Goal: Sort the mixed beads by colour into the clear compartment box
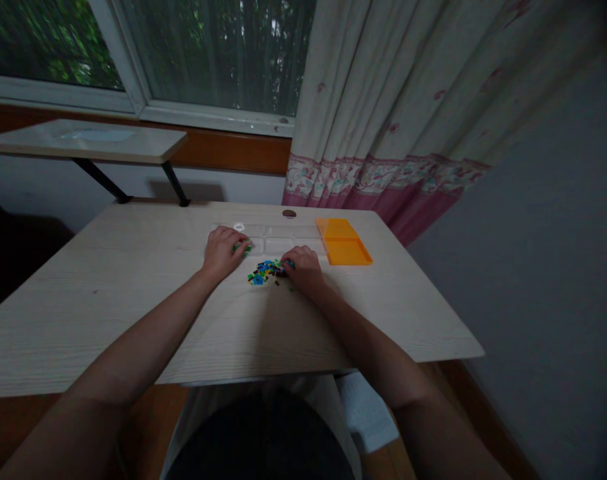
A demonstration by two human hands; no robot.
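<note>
A clear plastic tray (279, 245) with several compartments lies flat on the table. Over its left end my left hand (220, 253) curls, and small green toy bricks (240, 247) show at its fingertips. In front of the tray is a loose pile of tiny toy bricks (261, 272) in blue, green, yellow and dark colours. My right hand (306, 265) rests at the pile's right side, fingers bent down and closed around small bricks. Its fingertips partly cover the bricks there, so how many it grips cannot be made out.
An open orange case (348, 250) lies right of the tray. A dark oval piece (289, 213) is near the table's back edge. A raised shelf (88, 141) on black legs stands back left. Curtains (383, 120) hang behind, and a wall (523, 220) is at right.
</note>
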